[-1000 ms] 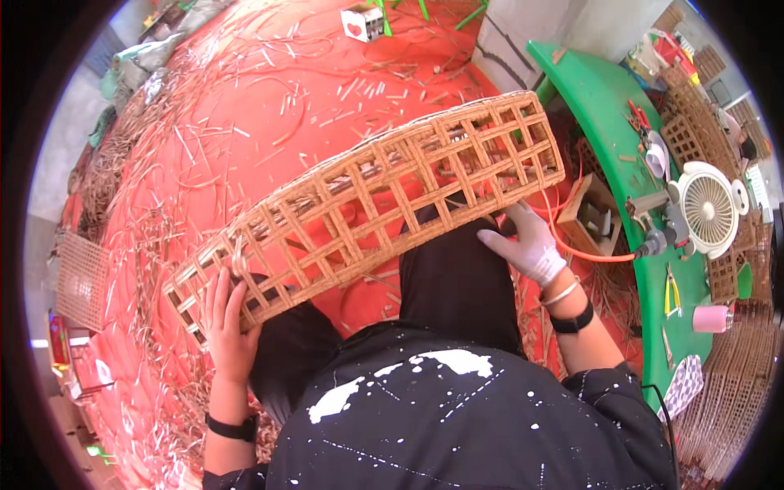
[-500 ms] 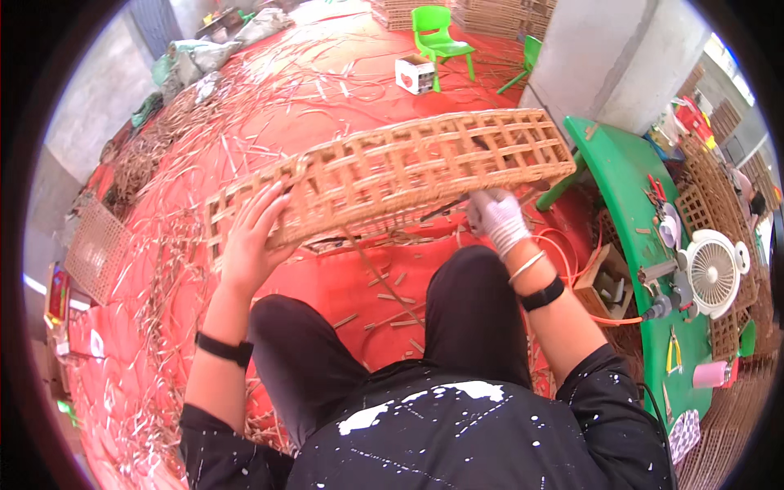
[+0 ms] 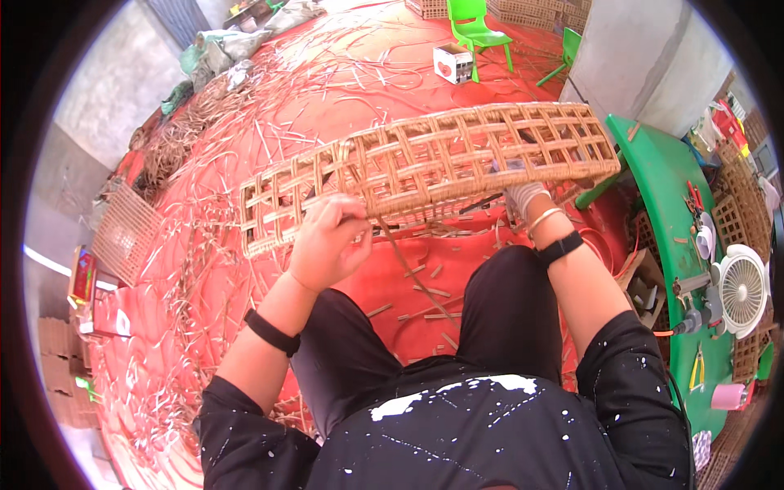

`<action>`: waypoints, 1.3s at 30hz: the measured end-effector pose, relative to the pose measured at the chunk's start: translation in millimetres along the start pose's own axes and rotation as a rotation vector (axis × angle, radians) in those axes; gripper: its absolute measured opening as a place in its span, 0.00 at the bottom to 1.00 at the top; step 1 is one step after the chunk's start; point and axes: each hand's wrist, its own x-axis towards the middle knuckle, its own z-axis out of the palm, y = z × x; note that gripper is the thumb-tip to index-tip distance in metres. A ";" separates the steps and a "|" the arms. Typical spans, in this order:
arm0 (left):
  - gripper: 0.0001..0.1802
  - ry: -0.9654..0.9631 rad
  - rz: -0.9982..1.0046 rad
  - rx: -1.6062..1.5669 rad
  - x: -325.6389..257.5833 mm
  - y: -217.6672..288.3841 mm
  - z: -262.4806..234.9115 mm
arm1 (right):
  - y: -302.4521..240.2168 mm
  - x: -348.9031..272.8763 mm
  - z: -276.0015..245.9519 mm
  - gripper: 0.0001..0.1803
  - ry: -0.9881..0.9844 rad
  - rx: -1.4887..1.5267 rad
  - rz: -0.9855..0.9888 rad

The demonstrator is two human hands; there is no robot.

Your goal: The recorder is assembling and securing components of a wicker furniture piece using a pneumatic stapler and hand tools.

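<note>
A brown open-weave basket (image 3: 433,159) of wicker strips is held up in front of me, its long lattice side facing up. My right hand (image 3: 525,200), in a pale glove, grips it from below near the right end. Part of that hand is hidden behind the weave. My bare left hand (image 3: 328,241) is at the basket's near edge, left of the middle. Its fingers are curled together in a pinch; what they hold, if anything, I cannot make out. Beside them a loose thin strip (image 3: 412,273) hangs from the basket toward my knees.
Scattered cane scraps cover the red floor (image 3: 343,106). On the right stands a green table (image 3: 665,188) with a white fan (image 3: 741,290), yellow-handled pliers (image 3: 697,369) and a pink cup (image 3: 728,397). A green chair (image 3: 478,33) and white box (image 3: 453,64) are beyond the basket.
My left hand has gone from lying spread on the basket's left end to a curled pinch farther right along its near edge. My right hand has slid farther under the basket.
</note>
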 end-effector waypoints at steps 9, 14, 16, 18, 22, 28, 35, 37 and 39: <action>0.12 -0.418 -0.356 -0.101 -36.0 -34.5 103.4 | 0.9 35.6 33.5 0.19 0.043 -0.023 -0.003; 0.20 0.346 -1.022 -0.705 -22.4 -74.7 124.3 | 3.5 25.9 43.0 0.19 0.025 -0.049 -0.043; 0.22 0.466 -1.040 -0.692 -35.5 -66.1 130.7 | 2.2 27.2 45.7 0.19 0.028 -0.043 -0.060; 0.24 0.592 -1.057 -0.674 -39.4 -55.8 133.3 | 3.3 31.5 47.8 0.20 0.030 -0.047 -0.065; 0.22 0.493 -0.884 0.137 -2.9 -33.4 117.0 | 15.4 50.0 56.6 0.20 0.031 -0.083 -0.052; 0.19 0.579 -0.791 -0.681 9.4 -91.2 123.1 | 30.4 78.3 82.0 0.21 0.014 -0.188 -0.044; 0.08 0.597 -0.970 -1.157 8.1 -82.3 136.4 | -8.6 42.3 23.9 0.16 0.109 0.145 -0.106; 0.09 0.516 -0.956 -0.813 2.3 -63.8 151.4 | -7.0 46.1 25.4 0.16 0.068 0.116 -0.084; 0.12 0.255 -1.240 -1.223 4.3 -22.9 156.7 | 5.0 48.7 23.6 0.16 0.033 0.095 -0.043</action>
